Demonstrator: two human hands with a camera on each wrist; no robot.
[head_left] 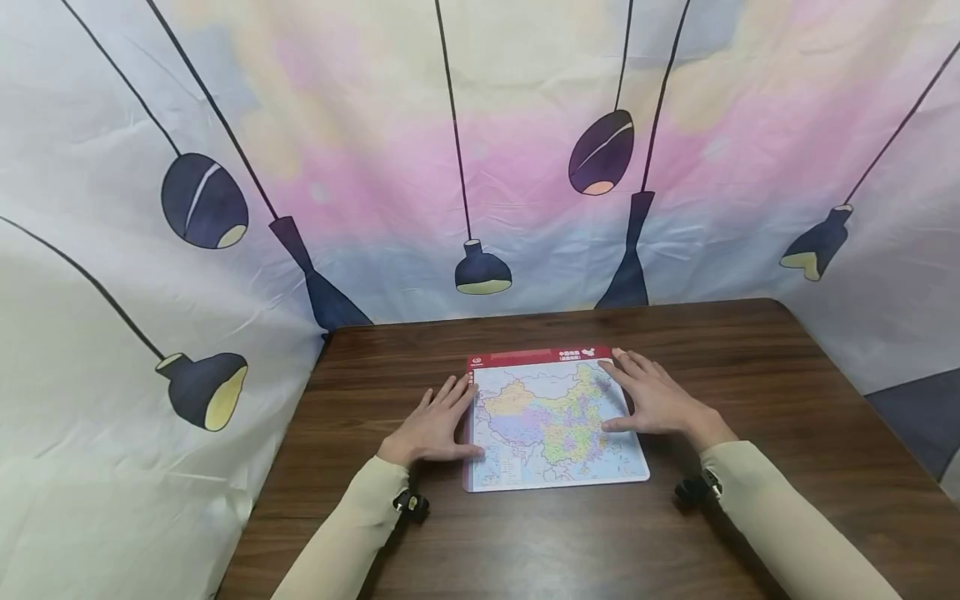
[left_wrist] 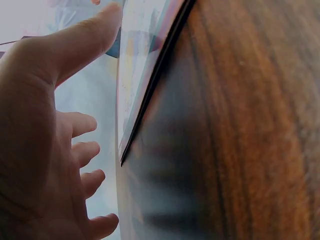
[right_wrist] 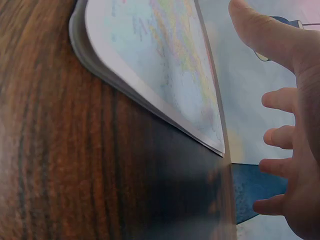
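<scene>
While my forearms lie along the dark wooden table (head_left: 750,367), both of my hands sit at the two sides of a flat map board (head_left: 555,421) that lies near the middle of the tabletop, a little toward the far edge. My left hand (head_left: 435,427) rests at the board's left edge, fingers straight and spread, the fingertips reaching toward the far left corner and the thumb lying along the near part of that edge; it grasps nothing. From the left wrist view I see my left thumb (left_wrist: 75,42) stretched out beside the board's edge (left_wrist: 150,90), and the other fingers loosely bent above the wood, not wrapped round anything.

My right hand (head_left: 654,398) lies flat on the right part of the board, fingers extended toward the far right corner and thumb pointing left across the printed map; it too is released, pressing or resting rather than gripping. The right wrist view shows the board's rounded near corner (right_wrist: 82,30) sitting on the wood grain, with my right fingers (right_wrist: 277,135) held out beyond it.

A red strip (head_left: 540,359) runs along the board's far edge, and the coloured map fills the rest. Behind the table hangs a pastel backdrop (head_left: 480,125) printed with dark lamps. Pale sleeves (head_left: 352,533) cover both my arms.
</scene>
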